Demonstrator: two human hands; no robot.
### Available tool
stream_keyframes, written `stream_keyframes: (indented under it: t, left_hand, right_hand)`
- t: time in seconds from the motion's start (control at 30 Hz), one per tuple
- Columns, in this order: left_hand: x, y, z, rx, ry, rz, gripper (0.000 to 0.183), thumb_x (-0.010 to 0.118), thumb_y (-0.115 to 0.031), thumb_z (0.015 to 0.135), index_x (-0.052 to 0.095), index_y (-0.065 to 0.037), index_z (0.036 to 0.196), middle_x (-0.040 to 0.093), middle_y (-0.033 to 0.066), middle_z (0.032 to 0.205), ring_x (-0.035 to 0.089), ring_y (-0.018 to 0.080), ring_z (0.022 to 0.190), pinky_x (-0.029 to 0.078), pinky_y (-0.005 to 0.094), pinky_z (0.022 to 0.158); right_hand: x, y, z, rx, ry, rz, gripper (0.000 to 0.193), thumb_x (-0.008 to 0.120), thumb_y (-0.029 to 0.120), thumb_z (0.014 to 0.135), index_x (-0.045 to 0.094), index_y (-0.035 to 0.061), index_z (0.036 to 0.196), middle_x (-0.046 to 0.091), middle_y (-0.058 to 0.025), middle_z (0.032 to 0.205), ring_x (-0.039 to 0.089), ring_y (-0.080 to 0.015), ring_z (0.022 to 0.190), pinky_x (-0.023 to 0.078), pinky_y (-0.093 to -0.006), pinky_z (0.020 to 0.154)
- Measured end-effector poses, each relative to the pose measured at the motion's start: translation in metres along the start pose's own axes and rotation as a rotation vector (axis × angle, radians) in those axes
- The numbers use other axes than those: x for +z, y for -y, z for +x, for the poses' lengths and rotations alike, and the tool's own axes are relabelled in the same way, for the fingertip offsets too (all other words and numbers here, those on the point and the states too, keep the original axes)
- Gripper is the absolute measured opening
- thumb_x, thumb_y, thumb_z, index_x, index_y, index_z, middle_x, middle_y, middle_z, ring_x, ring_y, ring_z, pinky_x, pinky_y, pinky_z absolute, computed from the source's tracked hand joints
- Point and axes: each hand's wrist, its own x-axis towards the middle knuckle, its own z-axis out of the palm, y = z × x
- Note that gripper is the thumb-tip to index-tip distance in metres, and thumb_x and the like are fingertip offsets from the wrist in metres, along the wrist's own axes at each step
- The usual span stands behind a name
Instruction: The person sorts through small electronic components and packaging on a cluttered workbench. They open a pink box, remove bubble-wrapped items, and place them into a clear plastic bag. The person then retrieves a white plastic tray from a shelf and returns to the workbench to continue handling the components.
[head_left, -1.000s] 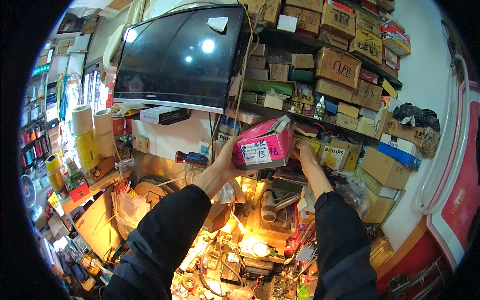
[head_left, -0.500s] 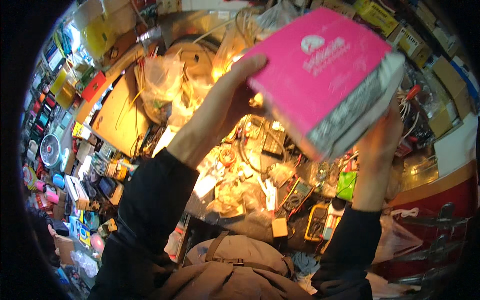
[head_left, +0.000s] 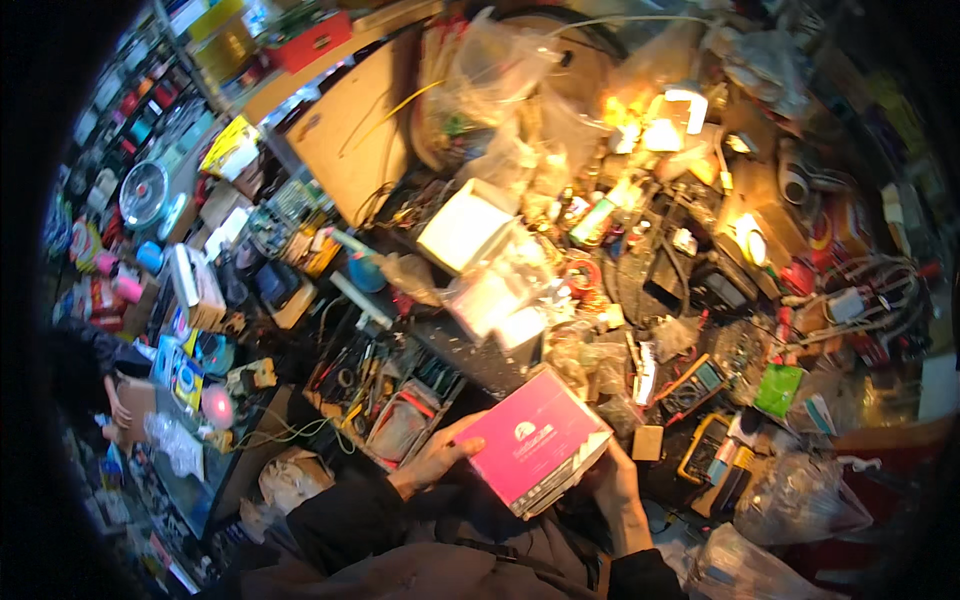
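Observation:
A bright pink box [head_left: 535,440] with white print and a scuffed, pale-edged right side is held low, close in front of my body. My left hand [head_left: 437,462] grips its left edge, the thumb lying on the pink top. On the opposite side my right hand [head_left: 622,495] holds the box's right edge, with its fingers partly hidden behind it. The box is tilted, its pink face turned up. Just beyond it lies the cluttered workbench, with clear plastic bags [head_left: 595,360] nearest to its far edge.
An open drawer of tools [head_left: 375,410] lies to the left of my hands. Multimeters [head_left: 705,450], a small wooden block [head_left: 647,442] and a green packet [head_left: 778,390] lie to the right. A lit lamp [head_left: 680,118] shines at the back. At far left, another person's hand [head_left: 118,408] shows.
Both hands have brought the pink box down and toward my body from high over the bench. My view has shifted, so more of the bench and the left side shows.

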Motion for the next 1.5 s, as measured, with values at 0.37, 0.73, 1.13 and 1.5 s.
stream_keyframes:
  t: [0.37, 0.73, 1.13, 1.5]
  left_hand:
    - [-0.066, 0.089, -0.080, -0.037, -0.480, -0.322, 0.092, 0.091, -0.034, 0.104, 0.045, -0.005, 0.178, 0.055, 0.0123, 0.174, 0.050, 0.0248, 0.162, 0.039, 0.0434, 0.135]
    - [-0.090, 0.097, 0.049, 0.133, -0.340, -0.222, 0.112, 0.102, -0.029, 0.092, 0.038, -0.007, 0.182, 0.045, 0.0113, 0.182, 0.037, 0.0237, 0.171, 0.032, 0.0438, 0.139]
    - [-0.108, 0.130, 0.061, 0.216, -0.334, -0.037, 0.096, 0.094, -0.030, 0.102, 0.042, -0.007, 0.180, 0.049, 0.0106, 0.182, 0.046, 0.0231, 0.167, 0.036, 0.0426, 0.137]
    - [-0.086, 0.125, 0.061, 0.073, -0.551, -0.615, 0.062, 0.063, -0.041, 0.123, 0.051, -0.003, 0.171, 0.058, 0.0097, 0.172, 0.054, 0.0260, 0.159, 0.040, 0.0464, 0.133]
  right_hand:
    - [0.053, -0.096, 0.073, 0.298, 0.230, -0.308, 0.067, 0.055, 0.057, 0.121, 0.048, 0.0175, 0.176, 0.066, -0.0052, 0.159, 0.066, -0.0242, 0.136, 0.050, -0.0476, 0.117]
    - [0.083, -0.062, 0.086, -0.144, 0.065, -0.449, 0.061, 0.063, 0.016, 0.119, 0.047, 0.0041, 0.177, 0.059, -0.0149, 0.172, 0.063, -0.0236, 0.147, 0.057, -0.0422, 0.113]
    - [0.082, -0.064, 0.110, -0.273, -0.087, -0.589, 0.052, 0.073, -0.003, 0.107, 0.062, -0.0056, 0.158, 0.074, -0.0137, 0.144, 0.071, -0.0198, 0.126, 0.057, -0.0345, 0.112]
    - [0.081, -0.070, 0.118, -0.304, -0.145, -0.692, 0.055, 0.076, -0.003, 0.104, 0.062, -0.0056, 0.158, 0.076, -0.0185, 0.145, 0.074, -0.0244, 0.129, 0.059, -0.0402, 0.115]
